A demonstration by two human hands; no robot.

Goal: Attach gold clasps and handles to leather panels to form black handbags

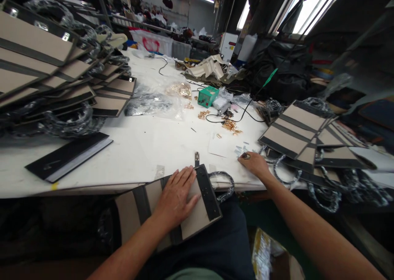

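A beige and dark grey bag panel [192,224] lies across my lap and against the table's front edge, with a plastic-wrapped handle [229,185] at its right side. A strap with a metal fitting [197,159] sticks out from its top onto the table. My left hand [177,196] rests flat on the panel, its fingers stretched out. Off to the right, my right hand [254,163] is closed on a small dark object [245,156], too small to name. Small pale strips [241,149] lie on the table just beyond those fingertips.
Piles of similar panels stand at the left [33,42] and right [295,124]. A black binder-like piece [69,155] lies front left. Farther back are a green box [208,96] with black cables, gold-coloured parts [231,126] and plastic bags [154,101] on the white table [129,149].
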